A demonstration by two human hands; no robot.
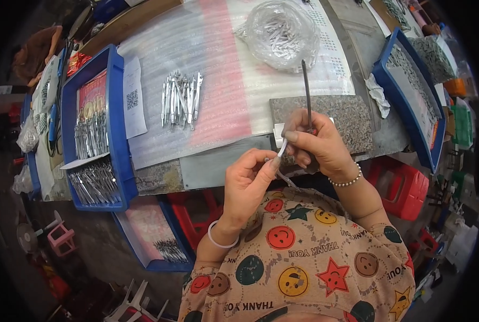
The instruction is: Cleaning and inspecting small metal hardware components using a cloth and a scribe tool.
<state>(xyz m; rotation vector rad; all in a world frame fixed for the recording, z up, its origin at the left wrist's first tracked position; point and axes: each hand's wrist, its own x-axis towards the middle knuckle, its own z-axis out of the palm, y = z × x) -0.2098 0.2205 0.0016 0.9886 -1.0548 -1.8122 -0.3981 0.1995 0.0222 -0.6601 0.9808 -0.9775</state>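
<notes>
Patterned shirt [310, 264] fills the lower centre of the frame. Above it, a white piece [282, 148] lies between both hands, its long axis rising steeply, slightly rightward. Left hand [247, 181] pinches the lower end; right hand [325, 146] grips the upper, a dark rod [306, 88] held in the same fist. Neither hand is clearly nearer. Piece's ends are finger-covered, so exact contact is uncertain. Stone block [355, 123] sits behind the right hand; silver pieces [181, 99] lie upper left, bag [254, 45] top centre.

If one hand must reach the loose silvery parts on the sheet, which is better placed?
Probably the left hand: it is nearer the silvery parts, while the right hand holds a dark-shafted tool.
</notes>
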